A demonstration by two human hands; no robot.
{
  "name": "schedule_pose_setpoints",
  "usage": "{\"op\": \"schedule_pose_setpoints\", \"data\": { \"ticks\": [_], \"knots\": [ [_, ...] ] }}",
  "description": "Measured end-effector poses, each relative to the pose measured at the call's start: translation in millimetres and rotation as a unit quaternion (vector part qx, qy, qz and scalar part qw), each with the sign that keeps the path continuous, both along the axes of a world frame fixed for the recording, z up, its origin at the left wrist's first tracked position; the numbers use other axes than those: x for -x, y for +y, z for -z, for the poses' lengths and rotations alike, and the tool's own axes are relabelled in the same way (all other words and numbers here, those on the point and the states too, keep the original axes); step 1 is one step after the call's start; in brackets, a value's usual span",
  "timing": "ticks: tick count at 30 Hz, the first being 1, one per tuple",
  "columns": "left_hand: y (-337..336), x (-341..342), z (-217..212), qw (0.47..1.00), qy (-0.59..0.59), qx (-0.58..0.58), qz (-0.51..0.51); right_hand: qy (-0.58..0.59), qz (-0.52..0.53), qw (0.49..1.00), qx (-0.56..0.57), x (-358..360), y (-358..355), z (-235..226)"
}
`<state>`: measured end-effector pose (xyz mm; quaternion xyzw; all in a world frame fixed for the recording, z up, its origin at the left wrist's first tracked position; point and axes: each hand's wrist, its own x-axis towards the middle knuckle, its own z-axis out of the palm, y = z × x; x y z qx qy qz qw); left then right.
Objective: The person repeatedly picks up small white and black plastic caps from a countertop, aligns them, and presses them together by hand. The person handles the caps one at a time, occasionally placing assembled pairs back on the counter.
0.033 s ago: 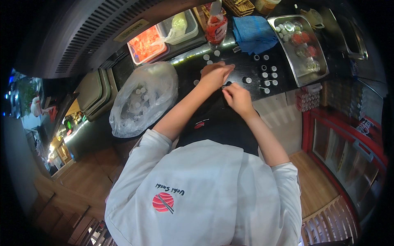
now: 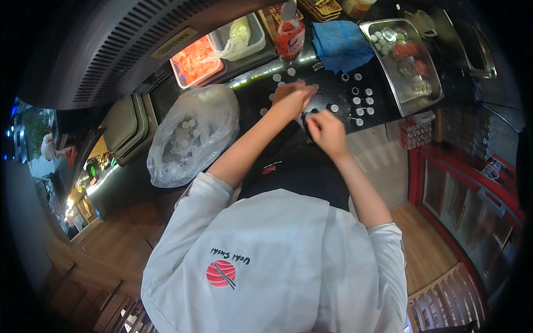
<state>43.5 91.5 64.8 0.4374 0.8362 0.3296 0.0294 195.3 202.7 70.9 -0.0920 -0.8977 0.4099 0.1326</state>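
My left hand [image 2: 297,100] is over the dark counter, fingers bent toward the right; what they close on is hidden. Beside it, near the counter's front edge, my right hand [image 2: 327,132] is closed around a small dark bottle [image 2: 312,117], mostly covered by the fingers. To the right stand several small dark bottles with whitish caps [image 2: 356,101], roughly in rows. One more capped bottle [image 2: 332,108] stands closer to my hands. Loose white caps [image 2: 291,72] lie beyond and left of my left hand. A clear plastic bag [image 2: 166,158] with white caps inside lies by my left forearm.
A metal tray [image 2: 401,111] with lidded cups is at the right. Behind the bottles lie a blue cloth [image 2: 341,47] and a red squeeze bottle [image 2: 290,43]. Tubs of orange-red shreds [image 2: 195,62] and a green-filled bag [image 2: 239,34] stand far left. A dark vented housing [image 2: 119,53] overhangs there.
My right hand has turned slightly and shifted a little up, uncovering more of the dark bottle. My left hand has barely moved. The whole view has shifted slightly.
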Motion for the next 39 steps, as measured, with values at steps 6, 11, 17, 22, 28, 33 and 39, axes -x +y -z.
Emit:
{"op": "schedule_pose_setpoints", "data": {
  "ticks": [6,11,17,22,28,33,39],
  "knots": [
    [72,23,5,0.989,0.053,0.111,0.08,-0.002,0.172,0.979,-0.114,9,113,-2],
    [108,22,5,0.973,0.062,0.186,0.119,-0.079,0.163,0.969,-0.169,17,128,8],
    [121,21,17,0.958,0.087,0.236,0.137,-0.129,0.143,0.962,-0.193,23,126,8],
    [123,15,22,0.959,0.086,0.229,0.139,-0.146,0.122,0.957,-0.219,28,127,3],
    [119,12,22,0.973,0.101,0.155,0.135,-0.178,0.092,0.949,-0.244,37,128,-3],
    [115,7,29,0.981,0.114,0.11,0.115,-0.227,0.085,0.949,-0.2,44,137,-5],
    [123,5,37,0.974,0.126,0.138,0.132,-0.292,0.05,0.942,-0.157,50,153,-1]
  ]
}}
